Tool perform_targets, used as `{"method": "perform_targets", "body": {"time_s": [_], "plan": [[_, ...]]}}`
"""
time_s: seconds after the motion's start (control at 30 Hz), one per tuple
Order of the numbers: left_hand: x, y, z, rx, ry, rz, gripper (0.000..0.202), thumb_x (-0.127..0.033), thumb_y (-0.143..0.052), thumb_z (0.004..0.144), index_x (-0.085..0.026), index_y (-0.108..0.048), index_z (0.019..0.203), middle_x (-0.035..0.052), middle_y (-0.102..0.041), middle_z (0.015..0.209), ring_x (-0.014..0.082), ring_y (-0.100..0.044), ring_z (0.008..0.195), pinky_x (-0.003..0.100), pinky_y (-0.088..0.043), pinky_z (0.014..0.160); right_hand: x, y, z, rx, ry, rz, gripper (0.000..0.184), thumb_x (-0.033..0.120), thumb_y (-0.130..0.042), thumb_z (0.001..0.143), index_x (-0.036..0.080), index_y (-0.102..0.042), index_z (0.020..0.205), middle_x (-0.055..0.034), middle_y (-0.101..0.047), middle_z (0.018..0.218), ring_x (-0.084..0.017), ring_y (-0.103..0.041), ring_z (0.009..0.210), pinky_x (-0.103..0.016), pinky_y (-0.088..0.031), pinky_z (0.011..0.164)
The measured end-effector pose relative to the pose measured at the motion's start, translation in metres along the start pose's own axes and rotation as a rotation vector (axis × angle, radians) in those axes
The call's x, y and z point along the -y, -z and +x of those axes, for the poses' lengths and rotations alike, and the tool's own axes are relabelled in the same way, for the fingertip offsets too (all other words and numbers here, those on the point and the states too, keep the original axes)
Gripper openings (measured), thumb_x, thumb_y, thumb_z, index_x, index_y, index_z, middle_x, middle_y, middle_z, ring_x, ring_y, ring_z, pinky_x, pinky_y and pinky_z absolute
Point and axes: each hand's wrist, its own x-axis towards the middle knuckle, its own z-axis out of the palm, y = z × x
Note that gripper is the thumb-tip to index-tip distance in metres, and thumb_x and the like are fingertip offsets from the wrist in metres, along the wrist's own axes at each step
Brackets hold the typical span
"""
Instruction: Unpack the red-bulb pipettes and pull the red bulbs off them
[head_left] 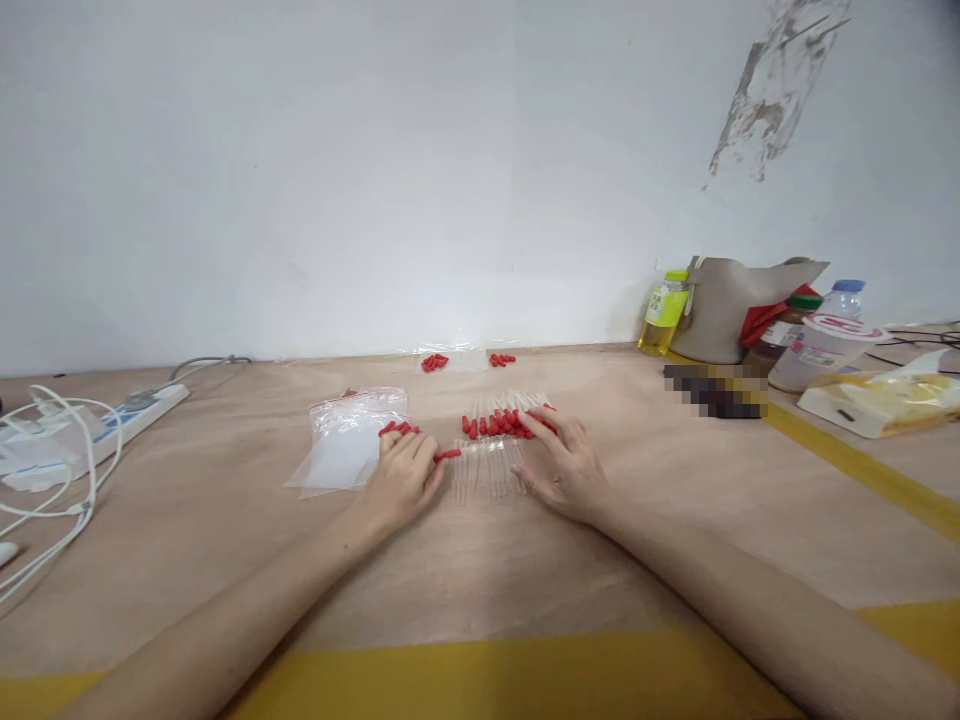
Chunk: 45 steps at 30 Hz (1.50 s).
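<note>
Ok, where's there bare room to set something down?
Bare tabletop lies between the power strip and plastic bags, and between the forearms, beyond the front yellow stripe. It's crowded at the left hand and right hand, with red pieces and clear sticks, and at back right, among bottles.

Two bare forearms reach in from the lower corners and angle toward each other, the left forearm and right forearm both low. The left hand is back-up, its fingers bent forward and bunched, the thumb lying along the inner side, fingertips partly hidden. The right hand is looser, fingers extended inward and thumb set apart beneath them. The hands stand apart, wrists nearly straight.
</note>
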Motion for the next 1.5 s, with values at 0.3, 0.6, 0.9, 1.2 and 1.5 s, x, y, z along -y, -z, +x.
{"method": "perform_targets", "body": {"time_s": [0.3, 0.6, 0.9, 1.2, 1.5], "plan": [[-0.008, -0.017, -0.014, -0.158, -0.158, -0.233, 0.008, -0.016, -0.047, 0.083, -0.018, -0.045, 0.075, 0.0015, -0.061, 0.081, 0.0142, -0.055, 0.076, 0.034, -0.032, 0.077, 0.015, -0.016, -0.001, 0.115, 0.197, -0.002, 0.02, 0.032, -0.049, 0.084, 0.023, -0.062, 0.098, 0.0001, -0.061, 0.07, -0.014, -0.05, 0.078, -0.042, -0.023, 0.093], [-0.012, -0.014, -0.014, -0.142, -0.118, -0.276, 0.018, -0.025, -0.049, 0.084, -0.019, -0.052, 0.101, 0.0045, -0.061, 0.089, 0.0164, -0.054, 0.084, 0.035, -0.032, 0.082, 0.018, -0.018, -0.001, 0.156, 0.116, -0.011, 0.02, 0.031, -0.046, 0.086, 0.026, -0.065, 0.087, 0.0017, -0.06, 0.066, -0.013, -0.048, 0.074, -0.041, -0.018, 0.094], [-0.015, -0.001, -0.01, 0.021, -0.198, -0.24, 0.016, -0.027, -0.047, 0.086, -0.021, -0.061, 0.083, 0.0016, -0.064, 0.08, 0.0162, -0.053, 0.082, 0.037, -0.028, 0.084, 0.024, -0.01, -0.003, 0.187, 0.157, 0.048, 0.02, 0.028, -0.045, 0.085, 0.027, -0.065, 0.083, 0.0034, -0.059, 0.056, -0.012, -0.046, 0.067, -0.04, -0.019, 0.092], [0.009, -0.003, -0.021, -0.072, -0.226, -0.247, 0.021, -0.015, -0.041, 0.085, -0.021, -0.06, 0.082, 0.003, -0.063, 0.083, 0.0168, -0.054, 0.084, 0.037, -0.035, 0.08, 0.004, 0.007, -0.012, 0.162, 0.121, 0.065, 0.019, 0.025, -0.047, 0.084, 0.025, -0.065, 0.079, 0.0032, -0.063, 0.06, -0.012, -0.048, 0.065, -0.038, -0.022, 0.089], [0.07, 0.004, -0.012, -0.31, 0.412, -0.252, 0.031, -0.026, -0.038, 0.083, -0.019, -0.059, 0.105, 0.0073, -0.05, 0.092, 0.0198, -0.052, 0.089, 0.033, -0.045, 0.077, -0.002, 0.001, -0.003, 0.118, -0.12, 0.068, 0.023, 0.026, -0.044, 0.086, 0.023, -0.066, 0.094, -0.0021, -0.068, 0.076, -0.012, -0.055, 0.066, -0.032, -0.029, 0.08]]}}
